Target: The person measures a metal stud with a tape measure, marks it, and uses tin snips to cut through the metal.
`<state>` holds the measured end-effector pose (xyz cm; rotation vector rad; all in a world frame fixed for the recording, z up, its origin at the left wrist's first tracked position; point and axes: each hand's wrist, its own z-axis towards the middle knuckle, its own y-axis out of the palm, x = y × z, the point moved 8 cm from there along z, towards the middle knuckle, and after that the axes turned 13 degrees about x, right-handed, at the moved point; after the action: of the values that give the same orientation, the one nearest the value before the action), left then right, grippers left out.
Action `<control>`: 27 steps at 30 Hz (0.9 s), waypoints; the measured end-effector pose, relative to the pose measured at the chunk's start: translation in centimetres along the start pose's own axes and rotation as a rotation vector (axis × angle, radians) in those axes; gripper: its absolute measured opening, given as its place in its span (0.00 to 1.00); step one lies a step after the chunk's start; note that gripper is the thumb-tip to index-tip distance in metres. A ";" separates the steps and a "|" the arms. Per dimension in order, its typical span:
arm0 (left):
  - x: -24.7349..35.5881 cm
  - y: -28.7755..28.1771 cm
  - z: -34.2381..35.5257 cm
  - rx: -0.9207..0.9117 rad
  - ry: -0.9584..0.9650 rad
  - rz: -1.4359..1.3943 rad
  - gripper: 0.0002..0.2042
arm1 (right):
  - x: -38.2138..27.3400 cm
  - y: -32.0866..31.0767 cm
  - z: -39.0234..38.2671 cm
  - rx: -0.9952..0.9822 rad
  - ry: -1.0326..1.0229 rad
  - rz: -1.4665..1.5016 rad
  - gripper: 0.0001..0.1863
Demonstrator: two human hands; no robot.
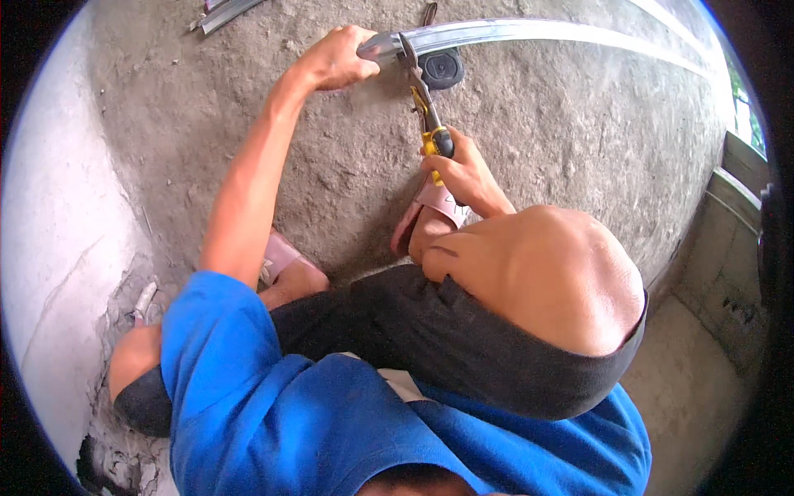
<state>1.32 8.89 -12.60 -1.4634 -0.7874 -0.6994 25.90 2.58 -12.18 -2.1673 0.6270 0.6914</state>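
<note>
My left hand (339, 62) grips the near end of a long silver metal channel (496, 31), which runs off to the upper right. My right hand (455, 165) is closed on metal snips (426, 103) with yellow and black handles, their blades at the channel just right of my left fingers. A dark rounded-square object (441, 69) lies under and beside the channel, right of the blades; what it is I cannot make out.
Rough concrete floor (579, 124) surrounds my sandalled feet (289, 273). Short metal pieces (219, 15) lie at upper left. A pale wall (50, 248) rises on the left, and a low concrete ledge (728, 240) stands at the right. Another metal strip (670, 25) extends at top right.
</note>
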 end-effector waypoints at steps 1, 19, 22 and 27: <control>-0.1 0.2 0.2 -0.013 0.003 -0.037 0.13 | 0.2 0.1 -0.3 0.027 0.003 0.002 0.18; 4.5 -3.7 -0.2 0.163 0.152 0.379 0.15 | -0.7 5.0 0.9 -0.035 -0.118 0.394 0.36; 4.1 -3.9 -0.5 0.226 0.214 0.640 0.20 | -0.6 1.0 -1.0 -0.223 0.109 0.393 0.26; 3.3 -3.3 -1.5 0.124 0.197 0.546 0.26 | -3.6 -6.0 -5.3 -0.292 0.157 0.097 0.24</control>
<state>0.59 7.56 -7.98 -1.3859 -0.2507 -0.3612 28.41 2.74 -3.79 -2.4924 0.7558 0.7043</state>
